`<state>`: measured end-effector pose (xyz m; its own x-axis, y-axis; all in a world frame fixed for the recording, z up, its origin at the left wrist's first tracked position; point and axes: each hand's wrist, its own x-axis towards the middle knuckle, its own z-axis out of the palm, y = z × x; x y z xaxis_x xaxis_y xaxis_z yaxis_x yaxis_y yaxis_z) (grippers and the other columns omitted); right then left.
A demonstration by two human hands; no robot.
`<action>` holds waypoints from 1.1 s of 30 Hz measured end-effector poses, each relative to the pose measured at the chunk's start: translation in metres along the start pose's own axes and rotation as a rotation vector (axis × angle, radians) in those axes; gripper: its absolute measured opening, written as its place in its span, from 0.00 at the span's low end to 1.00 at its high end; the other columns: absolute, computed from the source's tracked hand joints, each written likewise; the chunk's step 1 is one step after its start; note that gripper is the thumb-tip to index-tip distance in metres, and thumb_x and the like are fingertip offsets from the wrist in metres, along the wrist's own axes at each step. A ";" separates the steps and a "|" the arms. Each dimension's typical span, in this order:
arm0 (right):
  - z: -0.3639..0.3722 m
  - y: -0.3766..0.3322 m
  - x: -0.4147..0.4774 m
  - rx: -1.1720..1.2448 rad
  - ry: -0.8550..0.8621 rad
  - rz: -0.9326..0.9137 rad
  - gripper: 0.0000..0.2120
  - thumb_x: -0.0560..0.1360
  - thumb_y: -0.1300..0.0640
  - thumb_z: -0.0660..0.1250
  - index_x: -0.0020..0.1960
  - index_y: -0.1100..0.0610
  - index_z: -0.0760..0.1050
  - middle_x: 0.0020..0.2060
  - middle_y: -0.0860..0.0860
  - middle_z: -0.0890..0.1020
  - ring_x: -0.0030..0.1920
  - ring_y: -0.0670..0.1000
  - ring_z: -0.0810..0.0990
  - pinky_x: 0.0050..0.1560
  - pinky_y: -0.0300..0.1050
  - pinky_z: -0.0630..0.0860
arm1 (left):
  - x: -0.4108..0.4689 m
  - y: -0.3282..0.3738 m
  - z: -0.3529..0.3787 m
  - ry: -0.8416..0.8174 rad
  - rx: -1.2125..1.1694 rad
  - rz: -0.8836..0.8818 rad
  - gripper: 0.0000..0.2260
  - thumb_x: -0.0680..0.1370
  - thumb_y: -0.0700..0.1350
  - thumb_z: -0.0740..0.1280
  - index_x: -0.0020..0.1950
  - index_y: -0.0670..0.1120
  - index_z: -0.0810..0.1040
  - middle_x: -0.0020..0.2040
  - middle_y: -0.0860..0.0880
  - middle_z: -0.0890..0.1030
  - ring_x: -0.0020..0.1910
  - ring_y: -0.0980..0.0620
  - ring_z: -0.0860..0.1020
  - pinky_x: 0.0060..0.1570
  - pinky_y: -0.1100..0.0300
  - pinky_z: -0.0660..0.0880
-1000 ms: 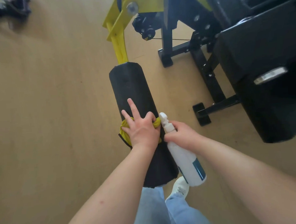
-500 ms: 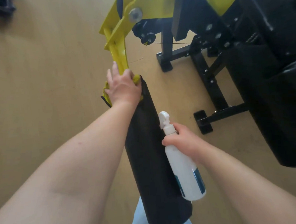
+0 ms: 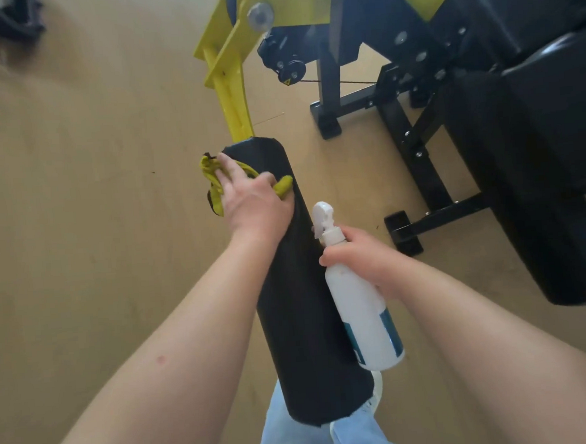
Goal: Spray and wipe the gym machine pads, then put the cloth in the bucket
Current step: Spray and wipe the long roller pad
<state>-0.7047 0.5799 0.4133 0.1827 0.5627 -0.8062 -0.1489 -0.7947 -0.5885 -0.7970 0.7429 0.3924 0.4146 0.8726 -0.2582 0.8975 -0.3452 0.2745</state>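
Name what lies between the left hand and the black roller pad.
The yellow cloth: the left hand presses it against the black roller pad, as the head view shows.

Black pad [image 3: 299, 290], yellow cloth [image 3: 211, 173] (same yellow as the arm [image 3: 233, 102] up top), white-and-teal bottle [image 3: 363, 320], plain tan floor [image 3: 77, 200], light-blue jeans [image 3: 288, 441] at the bottom.

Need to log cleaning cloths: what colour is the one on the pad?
Yellow cloth, pressed by the left hand against the black pad; head view shows it.
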 end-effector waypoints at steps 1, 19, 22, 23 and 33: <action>0.000 0.004 -0.004 0.011 -0.011 0.021 0.13 0.77 0.56 0.71 0.59 0.46 0.76 0.47 0.54 0.82 0.44 0.54 0.83 0.47 0.51 0.82 | -0.019 -0.002 0.003 -0.011 0.039 0.033 0.16 0.81 0.60 0.65 0.55 0.49 0.83 0.83 0.34 0.45 0.81 0.29 0.50 0.76 0.44 0.59; 0.009 0.073 -0.086 -0.078 -0.062 0.074 0.11 0.77 0.53 0.72 0.54 0.43 0.72 0.51 0.56 0.80 0.48 0.55 0.83 0.43 0.49 0.82 | -0.274 -0.053 0.059 -0.182 0.209 0.624 0.13 0.73 0.61 0.69 0.36 0.54 0.76 0.83 0.42 0.55 0.82 0.32 0.50 0.67 0.21 0.60; 0.011 0.069 -0.083 -0.064 -0.073 0.079 0.10 0.78 0.54 0.71 0.53 0.44 0.72 0.49 0.56 0.81 0.46 0.55 0.83 0.43 0.49 0.82 | -0.247 -0.056 0.047 -0.280 0.198 0.681 0.19 0.77 0.65 0.58 0.39 0.54 0.81 0.84 0.49 0.53 0.83 0.43 0.41 0.71 0.22 0.50; 0.011 0.067 -0.081 -0.058 -0.081 0.081 0.09 0.78 0.55 0.71 0.53 0.45 0.73 0.48 0.56 0.81 0.45 0.54 0.82 0.42 0.48 0.82 | -0.236 -0.054 0.043 -0.309 0.195 0.680 0.21 0.78 0.65 0.57 0.41 0.54 0.82 0.84 0.51 0.52 0.83 0.46 0.39 0.72 0.23 0.46; 0.004 0.043 -0.040 -0.048 -0.037 0.055 0.09 0.77 0.56 0.71 0.53 0.45 0.74 0.48 0.54 0.81 0.46 0.54 0.82 0.44 0.49 0.81 | -0.092 -0.042 0.016 -0.190 0.195 0.711 0.18 0.83 0.55 0.61 0.41 0.51 0.85 0.79 0.51 0.68 0.83 0.47 0.53 0.77 0.30 0.44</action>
<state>-0.7219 0.5244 0.4200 0.1396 0.5250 -0.8396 -0.1113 -0.8342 -0.5401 -0.8702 0.6721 0.3900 0.9060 0.3487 -0.2401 0.4074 -0.8723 0.2705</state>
